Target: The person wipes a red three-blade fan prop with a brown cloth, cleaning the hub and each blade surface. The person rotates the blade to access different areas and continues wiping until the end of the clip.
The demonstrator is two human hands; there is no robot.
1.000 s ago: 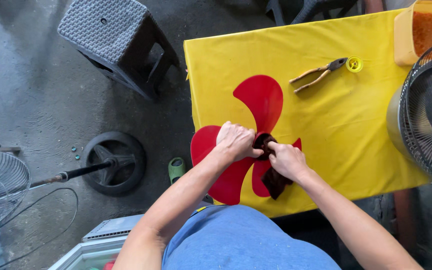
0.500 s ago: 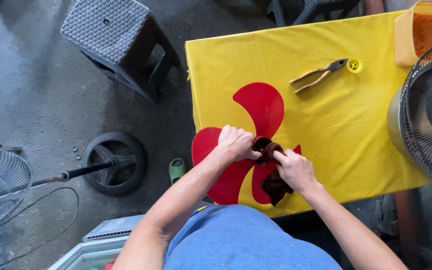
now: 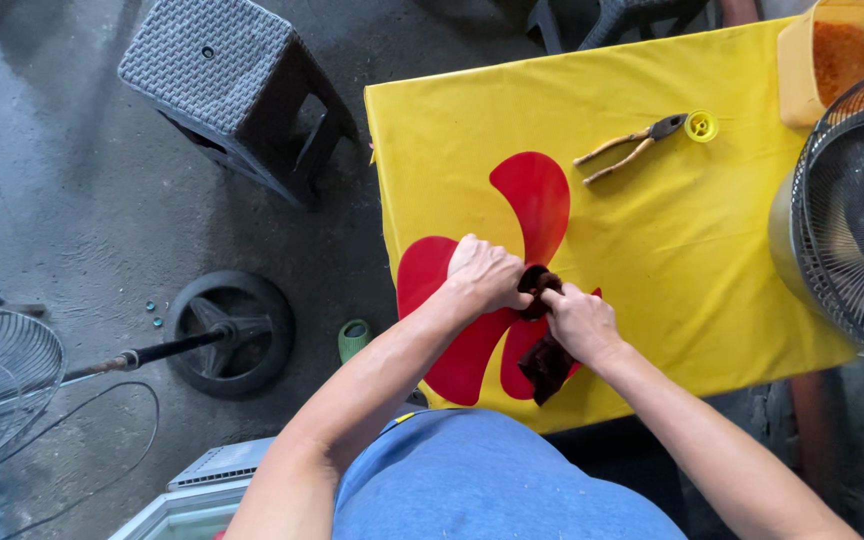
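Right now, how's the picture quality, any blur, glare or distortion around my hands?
Head view: soft even daylight, no glare on the yellow tabletop; left hand and right hand sharp on the red fan blade; dark cloth loses detail; wide-angle stretching at the edges.

Head view, looking down. Yellow table w/ red fan blade lying flat. L hand pressed on blade near hub. R hand pinching dark rag at hub; rag end hangs over near table edge. Pliers + small yellow cap just beside each other, further back. Fan guard at R edge. Grey stool and round fan base on floor, L.
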